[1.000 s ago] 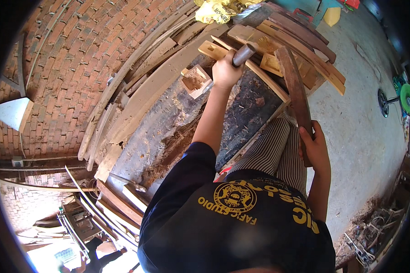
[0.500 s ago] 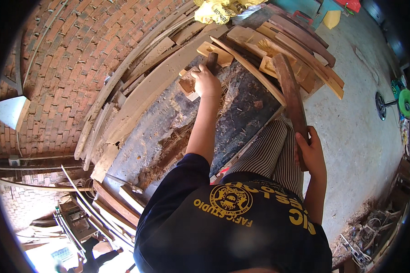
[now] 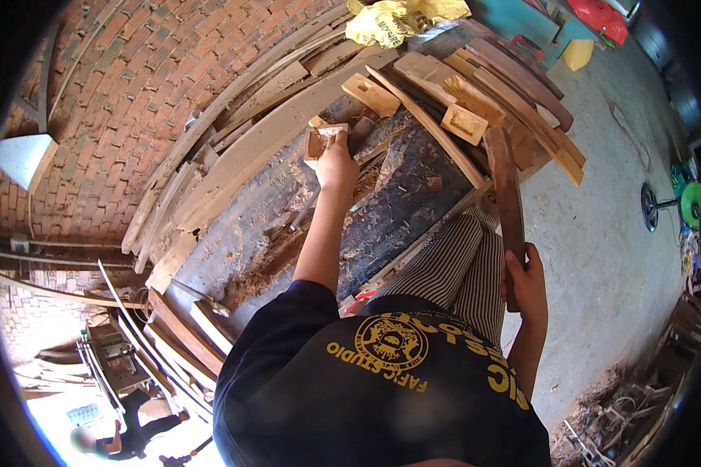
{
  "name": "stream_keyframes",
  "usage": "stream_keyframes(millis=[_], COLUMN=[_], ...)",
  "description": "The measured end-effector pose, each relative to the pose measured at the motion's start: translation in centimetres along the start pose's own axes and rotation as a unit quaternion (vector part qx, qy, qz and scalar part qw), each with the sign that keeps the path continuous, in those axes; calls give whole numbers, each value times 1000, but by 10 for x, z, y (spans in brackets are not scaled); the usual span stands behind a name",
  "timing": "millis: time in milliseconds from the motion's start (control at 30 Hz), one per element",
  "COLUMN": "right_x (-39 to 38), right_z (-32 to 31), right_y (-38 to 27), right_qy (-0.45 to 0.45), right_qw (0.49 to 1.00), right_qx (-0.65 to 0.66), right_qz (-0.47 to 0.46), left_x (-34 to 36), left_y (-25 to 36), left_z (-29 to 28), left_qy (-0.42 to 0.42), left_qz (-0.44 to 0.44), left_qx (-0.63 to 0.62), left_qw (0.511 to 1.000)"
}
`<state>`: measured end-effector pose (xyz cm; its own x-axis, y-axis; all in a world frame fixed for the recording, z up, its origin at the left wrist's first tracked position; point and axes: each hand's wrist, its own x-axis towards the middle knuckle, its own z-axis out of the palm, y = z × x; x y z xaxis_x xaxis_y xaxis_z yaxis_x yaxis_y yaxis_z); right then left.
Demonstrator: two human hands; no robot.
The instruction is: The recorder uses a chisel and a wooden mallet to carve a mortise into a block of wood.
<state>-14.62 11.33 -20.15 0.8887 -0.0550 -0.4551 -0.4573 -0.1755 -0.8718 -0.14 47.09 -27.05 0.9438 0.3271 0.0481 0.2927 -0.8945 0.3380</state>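
Observation:
My left hand (image 3: pixel 336 163) reaches onto the dark, debris-strewn worktop (image 3: pixel 397 222), fingers closed on a small hollowed wooden block (image 3: pixel 316 142). A dark cylindrical tool (image 3: pixel 362 134) lies just right of those fingers. My right hand (image 3: pixel 524 280) grips the lower end of a long reddish-brown board (image 3: pixel 503 187) beside my striped-clad leg. Beyond the worktop's middle are a pale notched block (image 3: pixel 370 95), a thin strip (image 3: pixel 428 128) and a small recessed wooden piece (image 3: pixel 464 124).
Stacked planks (image 3: pixel 234 148) line the worktop's back, with more boards (image 3: pixel 533 109) at its right and yellow bags (image 3: pixel 374 25) behind. A brick wall (image 3: pixel 109 93) rises left. A green fan (image 3: pixel 691 204) stands on the floor (image 3: pixel 600 272). Another person (image 3: pixel 136 428) works at lower left.
My left hand has lowered the cylindrical tool, moved left from it and closed on the hollowed block. My right hand and its board sit slightly lower in the picture.

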Motion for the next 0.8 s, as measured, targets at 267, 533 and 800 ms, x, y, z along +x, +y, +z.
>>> stream_keyframes(millis=[267,533,800], right_x=[-8,-14,-19], right_z=[-9,-3,-3], right_y=[16,18,31], right_qy=[-18,-9,-22], right_qw=[1000,1000,1000], right_qx=[6,-9,-2], right_qz=[-13,-1,-13], left_x=[-37,-8,-12], left_y=[-21,-29,-25], left_z=[-8,-10,-4], left_qy=[-11,2,80], left_qz=[-37,-58,40], left_qx=[-9,-4,-25], left_qw=[999,998,996])
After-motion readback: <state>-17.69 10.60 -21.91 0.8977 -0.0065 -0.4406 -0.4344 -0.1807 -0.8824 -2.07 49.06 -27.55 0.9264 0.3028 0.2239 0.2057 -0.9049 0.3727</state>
